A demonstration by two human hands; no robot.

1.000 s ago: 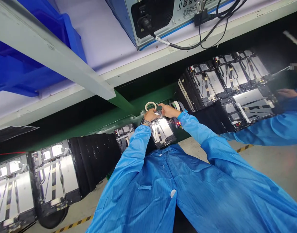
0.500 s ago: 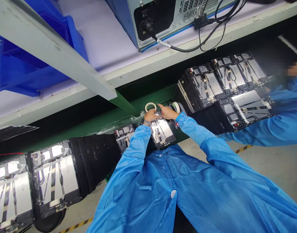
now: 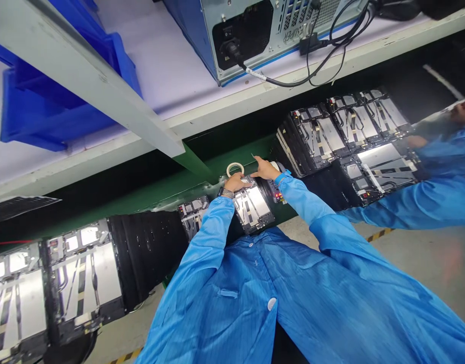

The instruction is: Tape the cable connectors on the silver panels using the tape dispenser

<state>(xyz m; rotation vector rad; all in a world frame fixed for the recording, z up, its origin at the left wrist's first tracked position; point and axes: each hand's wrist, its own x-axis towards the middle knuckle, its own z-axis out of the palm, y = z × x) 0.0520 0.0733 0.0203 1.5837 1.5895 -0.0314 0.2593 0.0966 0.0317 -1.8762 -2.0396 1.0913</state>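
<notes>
Before me on the green bench lies a flat electronic panel (image 3: 252, 207) with a bright silver plate and dark strips. My left hand (image 3: 235, 183) rests over its far edge, fingers stretched out along it. Just right of it, above the same edge, is my right hand (image 3: 265, 169). A thin pointed tool (image 3: 252, 155) sticks out past its index finger; its kind is too small to make out. The thumb points toward the panel, apart from the index finger. A cream tape roll (image 3: 235, 164) lies beyond my left hand.
Stacked panels stand at left (image 3: 103, 273) and right (image 3: 325, 136). A small device (image 3: 278, 196) with red lights sits beside my right wrist. Above are a white shelf (image 3: 217, 114), a computer case (image 3: 247, 38) with cables and blue bins (image 3: 46, 116). A co-worker's blue sleeve (image 3: 418, 202) reaches in.
My right hand has drawn slightly away from my left, its thumb and index finger wider apart. My left fingers lie flatter. The co-worker's hand has moved at the right edge.
</notes>
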